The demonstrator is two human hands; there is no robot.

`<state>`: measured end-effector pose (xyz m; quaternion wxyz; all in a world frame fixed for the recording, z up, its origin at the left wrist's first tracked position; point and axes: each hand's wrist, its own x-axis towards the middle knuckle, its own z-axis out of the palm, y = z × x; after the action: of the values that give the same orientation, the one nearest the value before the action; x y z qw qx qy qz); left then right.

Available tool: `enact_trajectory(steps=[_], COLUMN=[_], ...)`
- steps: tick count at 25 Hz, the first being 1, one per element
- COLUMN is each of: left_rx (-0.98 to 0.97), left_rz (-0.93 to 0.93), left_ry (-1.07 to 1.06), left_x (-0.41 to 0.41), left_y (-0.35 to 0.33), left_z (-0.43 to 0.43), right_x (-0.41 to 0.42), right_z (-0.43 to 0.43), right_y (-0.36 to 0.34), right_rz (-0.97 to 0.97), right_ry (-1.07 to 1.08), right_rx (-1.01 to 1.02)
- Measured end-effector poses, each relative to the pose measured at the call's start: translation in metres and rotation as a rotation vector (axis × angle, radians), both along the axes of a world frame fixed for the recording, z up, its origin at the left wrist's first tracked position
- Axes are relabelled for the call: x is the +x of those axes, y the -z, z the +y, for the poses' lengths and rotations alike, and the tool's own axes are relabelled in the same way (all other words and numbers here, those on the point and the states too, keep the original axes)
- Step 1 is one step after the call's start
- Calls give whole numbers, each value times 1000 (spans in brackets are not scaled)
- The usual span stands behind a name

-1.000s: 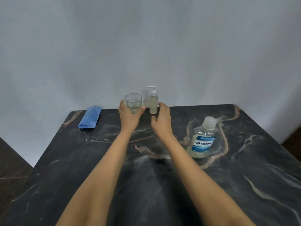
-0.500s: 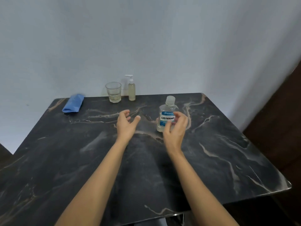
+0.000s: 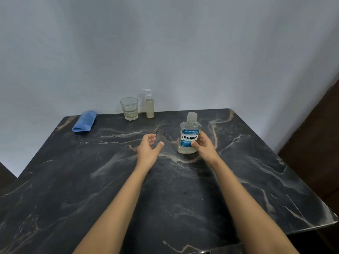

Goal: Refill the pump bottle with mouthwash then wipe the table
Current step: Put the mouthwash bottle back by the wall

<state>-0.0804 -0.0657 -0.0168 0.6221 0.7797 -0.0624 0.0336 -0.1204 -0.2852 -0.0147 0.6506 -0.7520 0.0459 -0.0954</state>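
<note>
A clear mouthwash bottle [image 3: 189,134] with a blue label and a closed cap stands upright on the dark marble table [image 3: 256,171]. My right hand [image 3: 204,146] grips its lower right side, thumb across the label. Left of the bottle, my left hand [image 3: 148,147] hovers apart from it with the fingers loosely curled and nothing in it. At the table's far edge stands a small pump bottle [image 3: 149,105] holding pale liquid. A folded blue cloth [image 3: 84,121] lies at the far left corner.
A clear glass [image 3: 129,109] with a little liquid stands just left of the pump bottle. A pale wall rises behind the table. Dark wood panels show at the right edge and lower left.
Both hands drew back from the glass and pump bottle. My right hand moved to the mouthwash bottle and closed round it; my left hand came to hover beside it.
</note>
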Motion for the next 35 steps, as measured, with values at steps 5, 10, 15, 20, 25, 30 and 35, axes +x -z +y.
enact_trajectory(steps=[5, 10, 15, 20, 25, 30, 35], left_rx=[11, 39, 67, 95, 125, 113, 111], left_rz=[-19, -41, -66, -73, -77, -86, -80], left_ry=[-15, 2, -14, -7, -4, -8, -27], left_x=[33, 68, 112, 141, 153, 151, 140], left_y=[-2, -1, 11, 22, 32, 33, 22], left_z=[1, 5, 8, 12, 16, 17, 34], right_x=[43, 111, 187, 230, 252, 257, 231], right_z=[0, -4, -8, -12, -14, -16, -7], right_y=[-11, -29, -27, -9, 0, 1, -5], right_rz=[-43, -73, -35, 0, 9, 55, -13], right_ry=[24, 65, 112, 140, 124, 105, 355], right_rx=[-36, -36, -95, -95, -91, -124, -182])
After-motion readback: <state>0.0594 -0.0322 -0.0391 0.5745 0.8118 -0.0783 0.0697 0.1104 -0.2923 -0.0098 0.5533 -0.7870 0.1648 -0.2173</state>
